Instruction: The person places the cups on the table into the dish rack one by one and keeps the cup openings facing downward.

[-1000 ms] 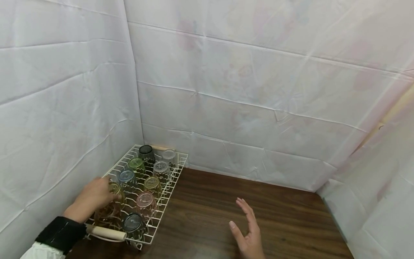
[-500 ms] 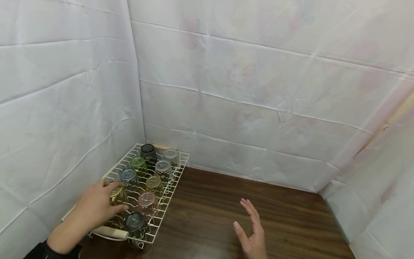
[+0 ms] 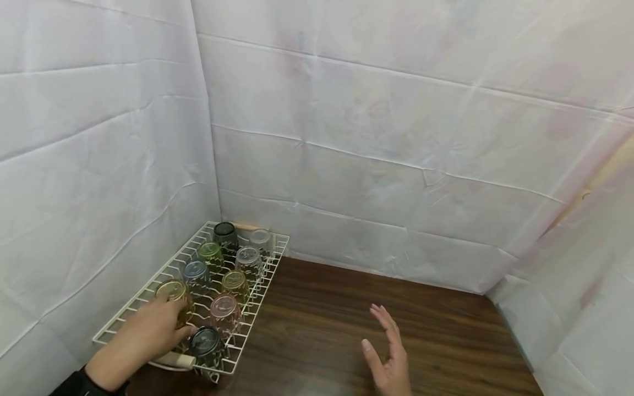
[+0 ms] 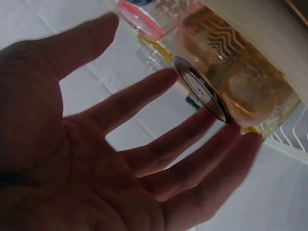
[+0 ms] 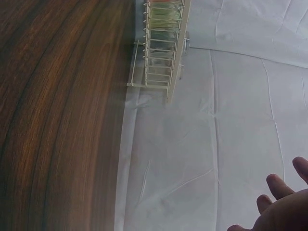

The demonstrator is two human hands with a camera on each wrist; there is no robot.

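In the head view, several upside-down glasses stand in a white wire rack on the left. My left hand reaches over its near left corner, behind the front yellow glass and left of a dark grey glass. The left wrist view has an amber-brown glass with its round base toward my palm. My fingers are spread and fairly straight, with fingertips at or close to that base; the thumb stands apart. In the head view this hand hides the amber glass. My right hand hovers over the table, holding nothing.
Pink, blue, yellow and green glasses share the rack with clear and dark ones. A pale wooden handle is at its near end. Brown wood tabletop lies right of it; white sheets hang around.
My left hand has left the front yellow glass and drawn back toward the rack's near left corner, over the amber glass. The right hand has barely shifted.
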